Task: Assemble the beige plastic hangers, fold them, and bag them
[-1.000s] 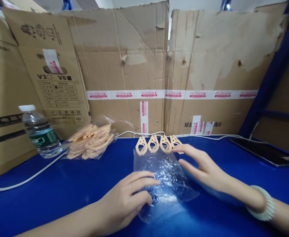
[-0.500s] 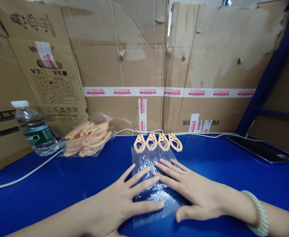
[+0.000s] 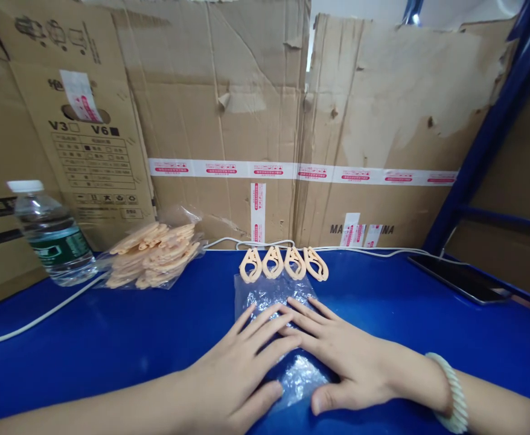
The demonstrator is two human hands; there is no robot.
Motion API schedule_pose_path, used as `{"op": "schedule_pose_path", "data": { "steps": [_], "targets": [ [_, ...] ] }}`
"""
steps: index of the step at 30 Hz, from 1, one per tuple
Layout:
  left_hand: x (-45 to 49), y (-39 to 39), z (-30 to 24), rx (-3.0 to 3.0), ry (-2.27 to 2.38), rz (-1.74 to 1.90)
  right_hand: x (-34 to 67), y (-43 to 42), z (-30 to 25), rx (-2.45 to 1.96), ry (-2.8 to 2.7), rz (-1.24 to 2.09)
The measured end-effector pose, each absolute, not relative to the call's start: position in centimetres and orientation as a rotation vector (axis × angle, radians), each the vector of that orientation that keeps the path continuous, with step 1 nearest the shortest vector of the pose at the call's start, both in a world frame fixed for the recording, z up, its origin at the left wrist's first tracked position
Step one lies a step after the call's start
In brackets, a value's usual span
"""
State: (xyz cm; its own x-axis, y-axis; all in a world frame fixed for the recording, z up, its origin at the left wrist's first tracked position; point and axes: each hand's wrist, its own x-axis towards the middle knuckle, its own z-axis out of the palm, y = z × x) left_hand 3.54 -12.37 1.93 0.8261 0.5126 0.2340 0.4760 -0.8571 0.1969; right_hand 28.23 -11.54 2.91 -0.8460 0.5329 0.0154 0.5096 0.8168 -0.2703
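A clear plastic bag lies flat on the blue table, partly covered by both hands. My left hand rests on its left part, fingers stretched out, nothing held. From the other side my right hand lies palm down on the bag with spread fingers; a pale beaded bracelet circles that wrist. The fingertips of the two hands meet and overlap over the bag's middle. Just beyond the bag's far edge stands a row of several peach-coloured folding clothes hangers, folded into teardrop shapes.
At the left, a bagged pile of similar peach pieces sits beside a water bottle. Cardboard sheets wall off the back. A white cable runs along the table, and a dark phone-like device lies at the far right.
My left hand has shifted to the right and its fingers have drawn closer together, now overlapping the right fingertips. My right hand stays spread on the bag. The view has shifted slightly.
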Motion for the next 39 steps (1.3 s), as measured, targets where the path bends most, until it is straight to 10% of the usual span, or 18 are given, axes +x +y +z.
{"op": "schedule_pose_path", "data": {
  "steps": [11, 25, 39],
  "targets": [
    [2.8, -12.5, 1.6, 2.980, 0.840, 0.343, 29.8, -10.2, 2.8, -0.767, -2.665, 0.608],
    [2.7, -12.7, 1.6, 2.996, 0.760, 0.350, 34.1, 4.1, 4.4, -1.276, -2.834, -0.208],
    [2.6, -12.7, 1.0, 3.020, 0.641, 0.435, 38.8, -4.7, 4.9, -1.585, -2.813, -0.233]
  ]
}}
